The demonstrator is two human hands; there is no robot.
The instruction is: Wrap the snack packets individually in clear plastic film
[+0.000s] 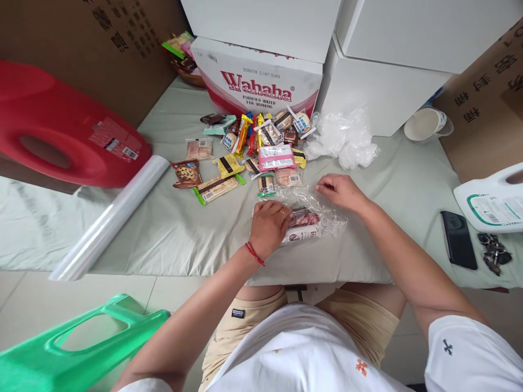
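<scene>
A white-and-red snack packet [304, 226] lies wrapped in clear plastic film [335, 220] near the table's front edge. My left hand [270, 226], with a red cord on its wrist, rests over the left end of the packet; its fingers are bent down onto the film. To the upper right of the film is my right hand [337, 190], its fingers drawn together at the film's edge; what they pinch, if anything, is too small to tell. Beyond both hands lies a pile of wrapped snacks [277, 157], with a cookie packet [187, 174] at its left.
A plastic film roll [110, 218] and red jug [69, 125] are on the left. Crumpled clear plastic [343, 136] lies before white boxes [368, 81]. On the right are a paper cup [425, 124], phone [458, 239], keys [495, 253] and white jug [494, 201].
</scene>
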